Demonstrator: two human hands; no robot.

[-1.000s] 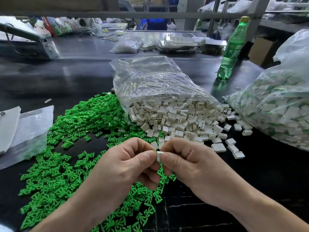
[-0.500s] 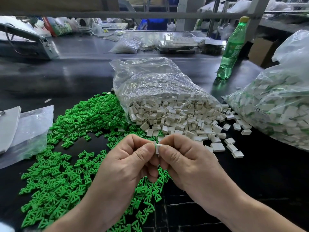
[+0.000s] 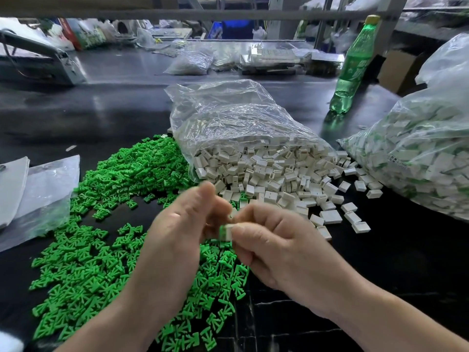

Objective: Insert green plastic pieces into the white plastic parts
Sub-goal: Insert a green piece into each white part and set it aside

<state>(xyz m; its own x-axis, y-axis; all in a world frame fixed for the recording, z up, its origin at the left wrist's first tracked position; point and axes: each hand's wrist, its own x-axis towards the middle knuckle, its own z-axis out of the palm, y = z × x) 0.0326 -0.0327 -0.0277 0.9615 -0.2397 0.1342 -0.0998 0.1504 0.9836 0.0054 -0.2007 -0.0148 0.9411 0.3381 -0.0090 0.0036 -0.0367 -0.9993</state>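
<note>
Head view. Pinches white part between thumb and forefinger of right hand, near centre, in the air above the near edge of green pile. Shows green piece at left end of that part, seated in it or close to it; depth not readable. Other right fingers curled under the palm.

Differs from half a second ago: then both hands pressed together around the part, thumbs tip to tip, only a white sliver visible, no green. Now left hand drawn off to the left, motion-blurred, thumb lifted toward the far side, other fingers loosely curled. Cannot tell whether touching the part or holding anything.

Reads as press step finished or nearly so: green in, left hand coming free. Probably calls for a check that green sits flush, then a drop into finished stock, likely right-side clear bag, filled with white parts showing green inside. After that, next pair: green from the pile at left, white from loose white parts spilling out of open bag at far centre.

Risk: half-seated green popping out if released early.

Also present: green bottle far right, dark table, flat clear bags at left edge.
</note>
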